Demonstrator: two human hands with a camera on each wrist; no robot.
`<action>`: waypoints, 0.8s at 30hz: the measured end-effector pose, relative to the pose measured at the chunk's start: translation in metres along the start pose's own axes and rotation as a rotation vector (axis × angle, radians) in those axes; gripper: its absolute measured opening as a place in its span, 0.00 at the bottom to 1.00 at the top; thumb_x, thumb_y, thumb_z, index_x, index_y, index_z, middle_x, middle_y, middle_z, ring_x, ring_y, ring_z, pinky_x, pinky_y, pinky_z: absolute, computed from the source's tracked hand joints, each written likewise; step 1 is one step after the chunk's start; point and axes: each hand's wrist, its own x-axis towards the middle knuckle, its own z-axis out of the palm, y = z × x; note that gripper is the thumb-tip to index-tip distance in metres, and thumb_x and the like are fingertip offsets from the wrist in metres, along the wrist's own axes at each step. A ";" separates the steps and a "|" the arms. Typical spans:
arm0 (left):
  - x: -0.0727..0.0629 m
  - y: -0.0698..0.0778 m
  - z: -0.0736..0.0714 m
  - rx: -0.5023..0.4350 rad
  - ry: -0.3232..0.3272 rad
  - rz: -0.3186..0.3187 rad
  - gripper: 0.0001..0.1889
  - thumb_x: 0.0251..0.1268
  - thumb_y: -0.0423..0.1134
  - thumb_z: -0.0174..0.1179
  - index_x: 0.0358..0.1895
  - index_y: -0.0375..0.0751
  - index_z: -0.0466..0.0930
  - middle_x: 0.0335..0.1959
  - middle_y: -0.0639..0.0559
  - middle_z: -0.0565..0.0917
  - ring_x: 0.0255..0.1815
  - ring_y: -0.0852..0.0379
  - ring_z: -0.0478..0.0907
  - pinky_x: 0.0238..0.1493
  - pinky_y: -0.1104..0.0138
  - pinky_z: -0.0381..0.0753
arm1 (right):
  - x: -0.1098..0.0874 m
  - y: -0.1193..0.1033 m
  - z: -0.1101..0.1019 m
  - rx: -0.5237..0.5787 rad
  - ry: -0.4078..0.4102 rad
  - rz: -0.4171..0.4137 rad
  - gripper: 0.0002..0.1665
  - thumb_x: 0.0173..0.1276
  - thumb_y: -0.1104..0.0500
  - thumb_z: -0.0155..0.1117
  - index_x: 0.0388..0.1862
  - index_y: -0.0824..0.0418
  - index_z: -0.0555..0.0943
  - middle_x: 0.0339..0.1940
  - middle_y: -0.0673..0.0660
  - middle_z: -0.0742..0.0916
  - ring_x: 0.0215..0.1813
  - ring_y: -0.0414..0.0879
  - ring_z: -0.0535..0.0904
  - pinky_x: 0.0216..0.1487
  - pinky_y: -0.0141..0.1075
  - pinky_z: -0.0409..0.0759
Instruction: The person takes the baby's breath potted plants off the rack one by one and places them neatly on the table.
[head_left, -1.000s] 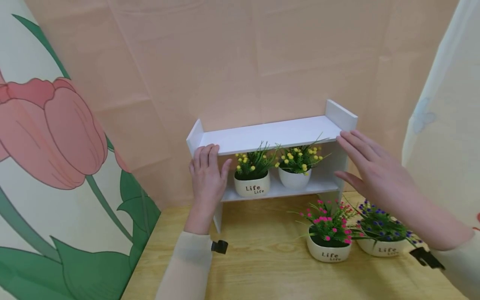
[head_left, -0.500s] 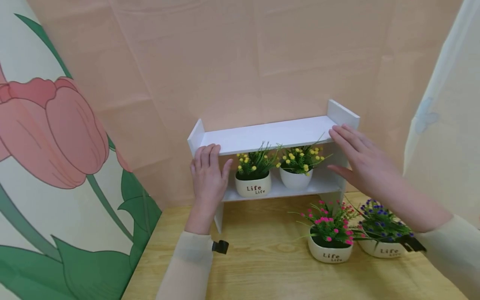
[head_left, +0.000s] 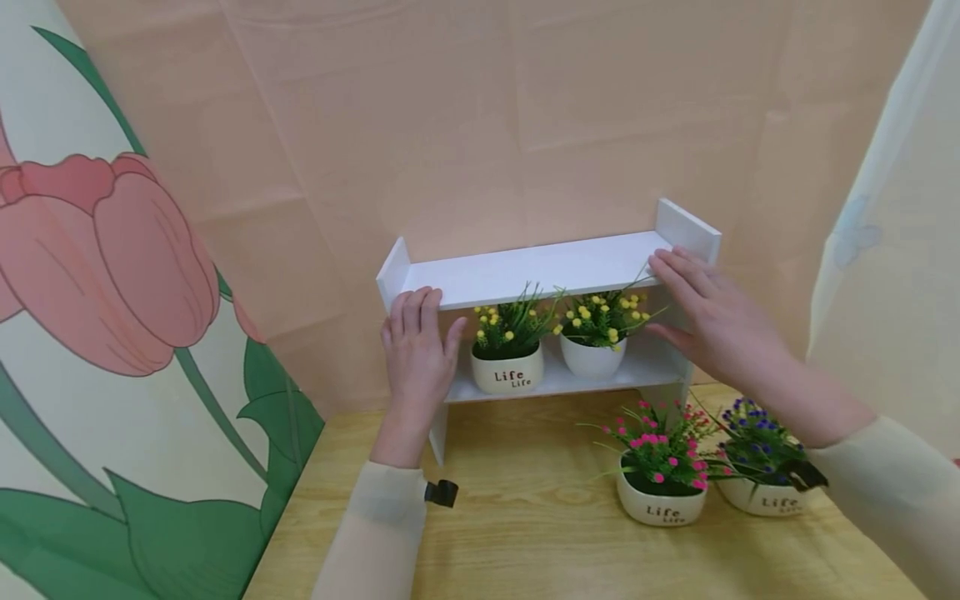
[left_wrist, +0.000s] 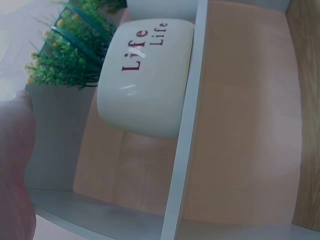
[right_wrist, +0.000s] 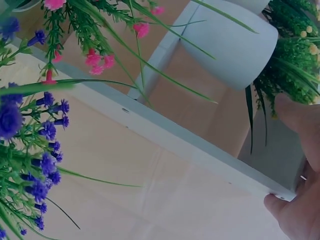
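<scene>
A small white two-tier shelf [head_left: 525, 271] stands against the back wall. My left hand [head_left: 415, 358] rests its fingers on the top board's left front edge, thumb held out to the side. At the right front corner, my right hand [head_left: 720, 317] lays its extended fingers over the board's edge; its thumb [right_wrist: 295, 110] shows below the board in the right wrist view. On the lower board sit a cream "Life" pot with yellow flowers [head_left: 507, 371] and a plain white pot with yellow flowers [head_left: 592, 358]. Neither hand touches these pots.
A pot of pink flowers [head_left: 662, 504] and a pot of blue-purple flowers [head_left: 761, 496] stand on the wooden table [head_left: 525, 517], right of and in front of the shelf, below my right forearm. A tulip-printed panel [head_left: 142, 267] borders the left side.
My right hand has slid left and slightly up onto the shelf's right front corner. My left hand stays at its corner, and the flower pots have not moved.
</scene>
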 end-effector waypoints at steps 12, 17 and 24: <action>-0.001 -0.001 0.002 -0.009 0.003 0.004 0.30 0.88 0.59 0.52 0.77 0.43 0.65 0.75 0.44 0.69 0.79 0.41 0.60 0.74 0.40 0.65 | -0.003 0.002 0.013 -0.024 0.043 -0.013 0.59 0.53 0.64 0.89 0.82 0.68 0.69 0.74 0.73 0.78 0.76 0.72 0.71 0.83 0.58 0.64; -0.003 -0.003 -0.001 -0.027 -0.002 0.009 0.31 0.88 0.59 0.54 0.79 0.43 0.65 0.77 0.44 0.69 0.82 0.40 0.58 0.77 0.40 0.63 | -0.003 0.002 0.020 -0.022 0.056 -0.007 0.60 0.52 0.66 0.89 0.81 0.69 0.68 0.73 0.73 0.77 0.75 0.73 0.70 0.85 0.55 0.61; -0.014 -0.004 -0.006 -0.079 -0.006 0.040 0.39 0.87 0.57 0.56 0.87 0.40 0.57 0.88 0.42 0.58 0.92 0.42 0.43 0.85 0.40 0.53 | -0.004 0.004 0.025 -0.008 0.080 -0.012 0.60 0.50 0.68 0.88 0.81 0.71 0.67 0.73 0.75 0.75 0.74 0.75 0.68 0.86 0.55 0.58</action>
